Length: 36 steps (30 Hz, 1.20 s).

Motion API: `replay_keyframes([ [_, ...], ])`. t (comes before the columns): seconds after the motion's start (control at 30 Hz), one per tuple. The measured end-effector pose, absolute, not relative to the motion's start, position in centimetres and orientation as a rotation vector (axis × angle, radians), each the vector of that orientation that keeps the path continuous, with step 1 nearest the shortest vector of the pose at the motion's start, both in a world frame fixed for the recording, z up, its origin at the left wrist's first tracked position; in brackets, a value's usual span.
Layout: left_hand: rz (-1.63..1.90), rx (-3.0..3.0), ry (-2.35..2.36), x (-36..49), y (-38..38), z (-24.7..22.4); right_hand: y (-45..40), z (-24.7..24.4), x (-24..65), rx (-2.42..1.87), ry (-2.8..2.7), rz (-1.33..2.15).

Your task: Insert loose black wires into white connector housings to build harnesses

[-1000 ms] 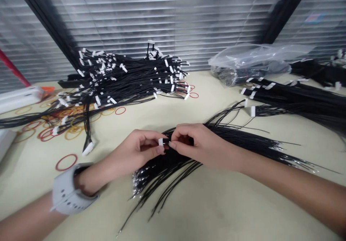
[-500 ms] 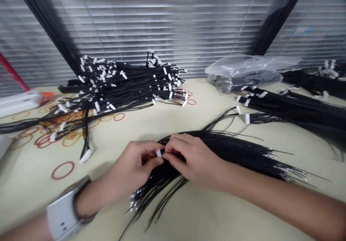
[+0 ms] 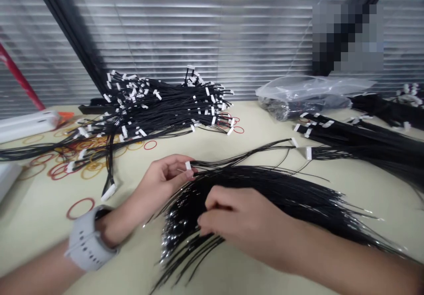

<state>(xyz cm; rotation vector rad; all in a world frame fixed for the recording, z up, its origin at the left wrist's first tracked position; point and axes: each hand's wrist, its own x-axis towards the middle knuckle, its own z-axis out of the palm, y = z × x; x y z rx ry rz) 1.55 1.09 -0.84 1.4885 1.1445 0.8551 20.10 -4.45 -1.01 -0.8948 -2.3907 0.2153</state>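
Note:
Between the thumb and fingers of my left hand [image 3: 164, 178] is a small white connector [image 3: 188, 165]. Black wires run rightward from it toward another white connector [image 3: 294, 143] lying on the table. My right hand [image 3: 241, 224] is over a thick bundle of loose black wires [image 3: 281, 187] with bare shiny ends. Its fingers are curled into a pinch, but I cannot make out whether a wire is between them. The left end of the bundle fans out below my hands.
A pile of tied black cables [image 3: 159, 105] with white connectors stands at the back. Red and yellow rubber bands [image 3: 96, 158] lie at left. On the right are a clear plastic bag [image 3: 301, 94] and more black cables [image 3: 367, 138]. Window blinds [image 3: 212, 30] rise behind the table.
My left hand has moved up and slightly left with the connector. My right hand has come away from it and moved down over the wire bundle. The view has tilted slightly.

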Motion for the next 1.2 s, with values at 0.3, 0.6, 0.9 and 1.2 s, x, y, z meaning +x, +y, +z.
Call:
replay_keyframes([
  [0.3, 0.824, 1.456, 1.1, 1.3, 1.4, -0.5, -3.2, -2.5, 19.8, -0.994, -2.673, -0.142],
  [0.6, 0.751, 1.487, 0.991, 0.4, 1.9, -1.2, -2.1, -2.5, 20.1, -1.133, -2.245, 0.301],
  [0.9, 0.735, 1.521, 1.034, 1.2, 1.3, -0.7, -2.1, -2.0, 20.1, -1.279, -2.151, 0.393],
  [1.2, 0.694, 1.498, 1.021, 1.3, 1.4, -0.8, -1.9, -2.4, 20.3, -1.332, -2.169, 0.367],
])
